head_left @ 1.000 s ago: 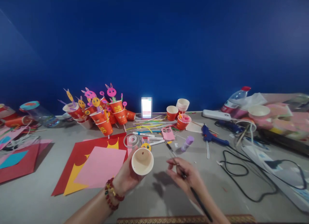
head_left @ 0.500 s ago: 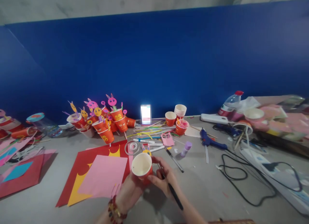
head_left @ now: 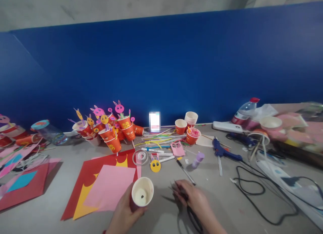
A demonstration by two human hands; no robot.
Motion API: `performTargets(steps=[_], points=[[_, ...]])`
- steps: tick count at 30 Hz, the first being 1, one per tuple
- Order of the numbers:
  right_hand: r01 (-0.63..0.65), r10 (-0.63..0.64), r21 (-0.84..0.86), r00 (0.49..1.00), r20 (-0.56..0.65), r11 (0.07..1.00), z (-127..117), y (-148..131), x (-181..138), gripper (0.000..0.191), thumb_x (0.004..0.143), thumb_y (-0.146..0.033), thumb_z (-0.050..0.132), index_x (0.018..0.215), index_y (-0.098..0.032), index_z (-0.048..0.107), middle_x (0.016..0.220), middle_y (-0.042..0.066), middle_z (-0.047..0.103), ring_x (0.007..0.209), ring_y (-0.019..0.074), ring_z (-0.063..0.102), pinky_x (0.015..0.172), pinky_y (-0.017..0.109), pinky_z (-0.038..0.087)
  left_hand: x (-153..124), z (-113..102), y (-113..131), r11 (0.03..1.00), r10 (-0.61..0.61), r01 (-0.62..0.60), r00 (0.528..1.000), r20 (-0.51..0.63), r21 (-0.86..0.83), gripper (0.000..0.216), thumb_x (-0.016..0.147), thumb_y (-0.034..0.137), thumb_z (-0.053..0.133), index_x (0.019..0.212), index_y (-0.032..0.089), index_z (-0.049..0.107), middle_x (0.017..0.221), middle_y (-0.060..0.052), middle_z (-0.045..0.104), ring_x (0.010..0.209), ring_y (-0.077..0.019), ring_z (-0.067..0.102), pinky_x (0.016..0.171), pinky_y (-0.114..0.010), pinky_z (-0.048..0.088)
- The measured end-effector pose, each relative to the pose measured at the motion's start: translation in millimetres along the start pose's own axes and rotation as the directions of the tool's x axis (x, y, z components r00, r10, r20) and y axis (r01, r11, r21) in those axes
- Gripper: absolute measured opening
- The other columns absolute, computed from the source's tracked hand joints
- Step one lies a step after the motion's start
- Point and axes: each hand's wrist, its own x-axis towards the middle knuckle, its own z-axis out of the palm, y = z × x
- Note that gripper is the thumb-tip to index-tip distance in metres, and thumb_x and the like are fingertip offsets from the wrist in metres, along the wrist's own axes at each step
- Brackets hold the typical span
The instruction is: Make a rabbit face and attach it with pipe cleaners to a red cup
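Note:
My left hand (head_left: 125, 210) is wrapped round a red paper cup (head_left: 142, 192), its open mouth tilted toward me. A small dark hole shows in the white bottom of the cup. To the right, apart from the cup, my right hand (head_left: 191, 195) is closed on a pair of scissors (head_left: 193, 220); black handle loops hang below the palm and the blade tips stick out past the fingers. Beyond the cup lies a yellow round bunny face (head_left: 155, 165) with pink ears. Pink paper (head_left: 111, 187) lies close to my left hand.
Decorated red cups (head_left: 112, 143) stand at the back left. Pipe cleaners (head_left: 156, 139), a tape roll (head_left: 140, 157), a black pen (head_left: 185, 171) and a purple glue stick (head_left: 198, 159) lie mid-table. A blue glue gun (head_left: 224, 151) and black cable (head_left: 237, 183) are at right.
My right hand has come away from the cup, moving right with the scissors. My left hand has drawn the cup down and tilted it, so the hole in its bottom now shows.

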Motion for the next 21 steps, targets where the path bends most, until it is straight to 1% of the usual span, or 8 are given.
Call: performTargets(steps=[3, 6, 9, 12, 15, 18, 21], points=[[-0.085, 0.095, -0.138, 0.993, 0.074, 0.987, -16, 6, 0, 0.026, 0.083, -0.02, 0.047, 0.101, -0.022, 0.066, 0.098, 0.009, 0.072, 0.086, 0.0246, 0.069, 0.074, 0.03, 0.051, 3, -3, 10, 0.994, 0.107, -0.109, 0.992, 0.058, 0.025, 0.065, 0.072, 0.037, 0.077, 0.131, 0.02, 0.055, 0.129, -0.015, 0.065, 0.119, -0.0361, 0.061, 0.099, -0.049, 0.052], [-0.087, 0.114, -0.212, 0.986, 0.122, 0.973, -28, 4, 4, 0.043, 0.076, -0.008, 0.046, 0.113, -0.023, 0.064, 0.115, 0.009, 0.069, 0.103, 0.0258, 0.066, 0.086, 0.032, 0.049, 17, 1, 26, 0.976, 0.212, -0.216, 0.969, 0.128, 0.024, 0.055, 0.079, 0.038, 0.073, 0.129, 0.022, 0.056, 0.13, -0.014, 0.062, 0.12, -0.0335, 0.059, 0.1, -0.047, 0.051], [-0.048, 0.091, -0.251, 0.982, 0.163, 0.967, -32, -1, 5, 0.059, 0.066, 0.001, 0.043, 0.116, -0.022, 0.064, 0.115, 0.009, 0.069, 0.108, 0.0249, 0.063, 0.092, 0.032, 0.046, 34, 8, 29, 0.978, 0.194, -0.201, 0.974, 0.116, 0.056, 0.056, 0.079, 0.04, 0.073, 0.128, 0.021, 0.056, 0.127, -0.015, 0.062, 0.118, -0.0335, 0.059, 0.1, -0.049, 0.049], [-0.011, 0.071, -0.268, 0.974, 0.215, 0.963, -32, -6, 3, 0.062, 0.061, 0.001, 0.041, 0.114, -0.022, 0.065, 0.108, 0.007, 0.069, 0.103, 0.0236, 0.064, 0.089, 0.03, 0.047, 44, 14, 21, 0.978, 0.156, -0.166, 0.984, 0.091, 0.123, 0.057, 0.077, 0.041, 0.075, 0.127, 0.02, 0.057, 0.125, -0.016, 0.064, 0.114, -0.0342, 0.06, 0.098, -0.051, 0.05], [0.028, 0.042, -0.301, 0.974, 0.224, 0.953, -32, -9, 1, 0.063, 0.064, 0.001, 0.042, 0.118, -0.021, 0.064, 0.111, 0.008, 0.068, 0.105, 0.0246, 0.062, 0.092, 0.032, 0.046, 45, 18, 13, 0.96, 0.168, -0.174, 0.985, 0.044, 0.219, 0.055, 0.077, 0.042, 0.074, 0.124, 0.018, 0.059, 0.121, -0.016, 0.066, 0.113, -0.0345, 0.062, 0.097, -0.052, 0.051], [0.057, 0.017, -0.355, 0.979, 0.203, 0.933, -33, -10, 2, 0.06, 0.073, 0.001, 0.042, 0.126, -0.018, 0.061, 0.116, 0.011, 0.068, 0.109, 0.028, 0.06, 0.097, 0.039, 0.044, 44, 20, 8, 0.932, 0.233, -0.221, 0.972, -0.006, 0.286, 0.05, 0.079, 0.042, 0.071, 0.12, 0.016, 0.06, 0.119, -0.017, 0.067, 0.113, -0.0339, 0.062, 0.098, -0.051, 0.051], [0.078, -0.008, -0.367, 0.982, 0.188, 0.927, -34, -12, 2, 0.055, 0.078, 0.0, 0.041, 0.127, -0.016, 0.062, 0.118, 0.012, 0.068, 0.11, 0.0292, 0.06, 0.098, 0.043, 0.044, 44, 22, 5, 0.903, 0.289, -0.257, 0.957, -0.042, 0.345, 0.047, 0.081, 0.043, 0.068, 0.118, 0.015, 0.06, 0.117, -0.018, 0.067, 0.111, -0.034, 0.063, 0.097, -0.052, 0.052]])
